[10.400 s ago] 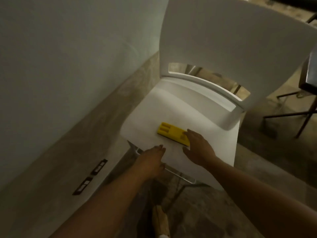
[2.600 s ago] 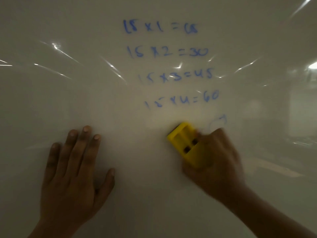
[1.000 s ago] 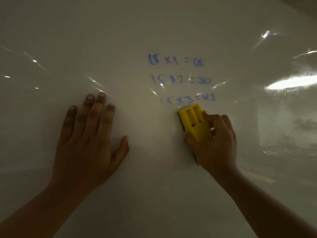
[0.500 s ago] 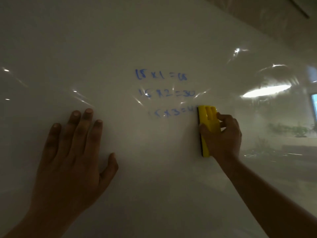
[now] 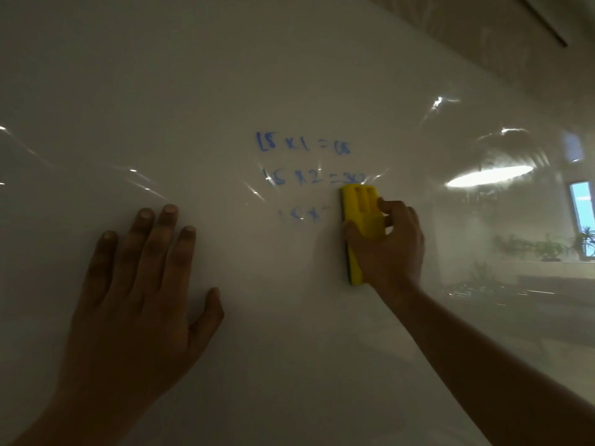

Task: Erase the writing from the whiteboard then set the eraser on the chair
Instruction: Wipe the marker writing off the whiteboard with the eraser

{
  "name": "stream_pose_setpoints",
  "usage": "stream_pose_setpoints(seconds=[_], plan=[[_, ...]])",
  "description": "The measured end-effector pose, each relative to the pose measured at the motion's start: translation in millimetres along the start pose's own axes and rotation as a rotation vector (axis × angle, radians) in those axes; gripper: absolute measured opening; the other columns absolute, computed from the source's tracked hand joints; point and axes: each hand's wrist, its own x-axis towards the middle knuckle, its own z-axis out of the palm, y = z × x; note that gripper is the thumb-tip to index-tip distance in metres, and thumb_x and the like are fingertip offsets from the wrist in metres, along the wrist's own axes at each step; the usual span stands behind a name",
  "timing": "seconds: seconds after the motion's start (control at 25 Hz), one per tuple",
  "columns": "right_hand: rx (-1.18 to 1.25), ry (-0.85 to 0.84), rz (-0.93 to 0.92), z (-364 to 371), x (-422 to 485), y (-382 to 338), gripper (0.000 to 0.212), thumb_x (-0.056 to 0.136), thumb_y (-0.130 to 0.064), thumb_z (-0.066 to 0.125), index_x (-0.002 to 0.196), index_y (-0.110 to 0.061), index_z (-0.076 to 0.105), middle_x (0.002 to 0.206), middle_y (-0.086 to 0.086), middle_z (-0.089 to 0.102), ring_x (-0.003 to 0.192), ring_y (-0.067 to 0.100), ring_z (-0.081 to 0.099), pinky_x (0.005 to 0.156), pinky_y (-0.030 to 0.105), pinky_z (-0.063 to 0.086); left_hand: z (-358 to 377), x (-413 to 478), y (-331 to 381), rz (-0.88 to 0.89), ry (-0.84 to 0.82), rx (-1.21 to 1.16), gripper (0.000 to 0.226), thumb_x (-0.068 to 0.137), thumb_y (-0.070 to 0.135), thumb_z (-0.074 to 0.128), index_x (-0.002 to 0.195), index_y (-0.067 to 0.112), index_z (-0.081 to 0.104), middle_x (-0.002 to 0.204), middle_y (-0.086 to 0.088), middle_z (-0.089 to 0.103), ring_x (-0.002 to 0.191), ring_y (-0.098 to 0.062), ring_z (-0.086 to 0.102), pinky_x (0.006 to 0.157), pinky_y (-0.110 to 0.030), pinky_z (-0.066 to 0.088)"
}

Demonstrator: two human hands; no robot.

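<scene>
While the left hand [image 5: 138, 284] lies spread flat on the whiteboard [image 5: 193, 91], the right hand [image 5: 386, 249] grips the eraser [image 5: 360, 220], long axis upright; remaining writing [image 5: 302, 146] sits just left and above, nearer the right hand.

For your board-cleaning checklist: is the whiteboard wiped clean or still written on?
Still written on: blue sums remain on the whiteboard above and left of the eraser.
</scene>
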Motion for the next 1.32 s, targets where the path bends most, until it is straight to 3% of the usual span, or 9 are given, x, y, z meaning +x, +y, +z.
stream_pose_setpoints(seconds=[0.16, 0.36, 0.56, 0.76, 0.92, 0.96, 1.04, 1.16, 1.32], plan=[[-0.029, -0.235, -0.546, 8.3, -49.4, -23.0, 0.052, 0.063, -0.046, 0.072, 0.104, -0.021, 0.051, 0.091, 0.003, 0.058, 0.077, 0.027, 0.058, 0.066, 0.034, 0.046, -1.8, 1.1, -0.9, 0.011, -0.006, 0.006, 0.069, 0.096, 0.043, 0.049, 0.149, -0.001, 0.049, 0.166, -0.023, 0.037, 0.153, -0.042, 0.037, 0.124, -0.062, 0.029], [0.061, -0.098, -0.205, 16.0, -23.9, -33.3, 0.053, 0.061, -0.051, 0.068, 0.104, -0.023, 0.053, 0.103, -0.002, 0.060, 0.085, 0.022, 0.059, 0.074, 0.045, 0.051, -0.5, -0.4, -1.0, 0.002, -0.013, 0.012, 0.068, 0.096, 0.044, 0.050, 0.148, 0.000, 0.050, 0.165, -0.022, 0.038, 0.153, -0.040, 0.038, 0.125, -0.061, 0.029], [-0.162, -0.192, -0.696, 10.6, -24.3, -21.3, 0.052, 0.064, -0.046, 0.073, 0.104, -0.014, 0.061, 0.086, 0.004, 0.059, 0.073, 0.028, 0.060, 0.070, 0.041, 0.044, -2.0, 1.0, -0.6, 0.000, -0.024, 0.021, 0.069, 0.096, 0.045, 0.049, 0.149, 0.001, 0.049, 0.166, -0.020, 0.037, 0.154, -0.038, 0.035, 0.126, -0.060, 0.027], [-0.110, -0.093, -0.396, 11.5, -11.4, -20.9, 0.052, 0.064, -0.050, 0.066, 0.104, -0.017, 0.057, 0.095, 0.002, 0.061, 0.080, 0.028, 0.061, 0.074, 0.039, 0.043, -3.7, 0.5, -1.1, -0.003, -0.028, 0.034, 0.069, 0.095, 0.044, 0.049, 0.149, 0.001, 0.049, 0.166, -0.020, 0.038, 0.154, -0.038, 0.036, 0.126, -0.059, 0.026], [-0.217, -0.241, -0.952, 1.2, -25.5, -1.6, 0.045, 0.074, -0.046, 0.067, 0.100, -0.010, 0.066, 0.076, 0.008, 0.055, 0.065, 0.031, 0.052, 0.065, 0.037, 0.037, -3.9, 0.9, 0.3, 0.000, -0.037, 0.051, 0.071, 0.093, 0.044, 0.050, 0.149, 0.000, 0.050, 0.165, -0.021, 0.039, 0.153, -0.038, 0.038, 0.125, -0.060, 0.030], [-0.281, -0.267, -0.964, -5.6, -18.1, 10.8, 0.045, 0.074, -0.048, 0.067, 0.099, -0.010, 0.067, 0.075, 0.008, 0.055, 0.065, 0.032, 0.053, 0.065, 0.037, 0.036, -3.8, 0.7, 0.3, 0.002, -0.035, 0.048, 0.071, 0.093, 0.045, 0.050, 0.148, 0.000, 0.051, 0.165, -0.021, 0.040, 0.152, -0.039, 0.039, 0.124, -0.060, 0.031], [-0.378, -0.209, -0.682, -14.7, 0.4, 36.8, 0.049, 0.071, -0.051, 0.066, 0.101, -0.012, 0.064, 0.082, 0.009, 0.058, 0.071, 0.036, 0.059, 0.067, 0.039, 0.041, -3.4, 0.0, -0.5, 0.002, -0.029, 0.045, 0.071, 0.092, 0.045, 0.050, 0.148, 0.000, 0.052, 0.164, -0.020, 0.041, 0.151, -0.039, 0.040, 0.124, -0.060, 0.031], [-0.223, -0.058, -0.109, -18.4, 26.1, 46.4, 0.062, 0.065, -0.052, 0.066, 0.114, -0.016, 0.058, 0.106, 0.007, 0.062, 0.089, 0.036, 0.062, 0.076, 0.045, 0.050, -3.4, -0.6, 0.4, 0.000, -0.020, 0.046, 0.071, 0.091, 0.044, 0.052, 0.147, 0.000, 0.053, 0.164, -0.020, 0.041, 0.152, -0.039, 0.040, 0.124, -0.059, 0.030], [-0.031, 0.053, -0.011, 4.3, 34.7, 10.9, 0.061, 0.065, -0.051, 0.067, 0.115, -0.018, 0.059, 0.109, 0.004, 0.060, 0.096, 0.029, 0.060, 0.078, 0.035, 0.045, -2.1, -0.6, 2.0, -0.005, -0.008, 0.049, 0.070, 0.091, 0.043, 0.053, 0.147, 0.001, 0.054, 0.164, -0.019, 0.042, 0.152, -0.038, 0.040, 0.124, -0.059, 0.030]])
